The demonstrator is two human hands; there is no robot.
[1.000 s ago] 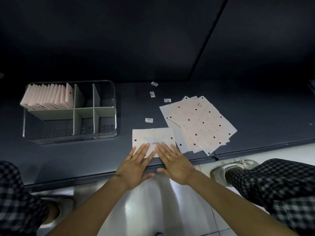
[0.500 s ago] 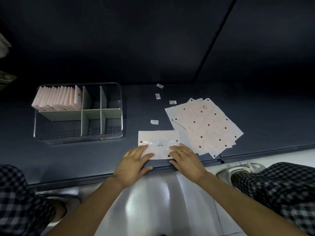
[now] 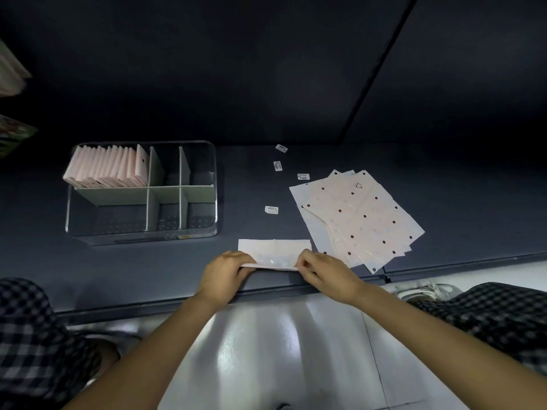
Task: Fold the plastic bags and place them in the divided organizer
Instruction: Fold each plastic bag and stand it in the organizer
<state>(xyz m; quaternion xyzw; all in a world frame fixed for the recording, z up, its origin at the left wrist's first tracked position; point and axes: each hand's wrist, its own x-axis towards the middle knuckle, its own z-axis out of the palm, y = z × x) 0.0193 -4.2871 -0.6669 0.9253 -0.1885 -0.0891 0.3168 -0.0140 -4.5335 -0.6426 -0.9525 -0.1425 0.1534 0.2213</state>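
Right of clear acrylic organizer (image 3: 142,232): left hand (image 3: 225,272), right hand (image 3: 325,275) pinch near edge of thin rectangular part-folded bag (image 3: 273,250).

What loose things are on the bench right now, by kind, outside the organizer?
Small white labels: 4
Bag being folded, pinched by left hand and right hand: 1
Stack of unfolded dotted bags: 1 stack, sheet count unclear
Total: 6

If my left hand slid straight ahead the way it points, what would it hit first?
Probably the bag it pinches; beyond that, the left hand looks free on the dark surface, just missing the organizer. Depth is uncertain.
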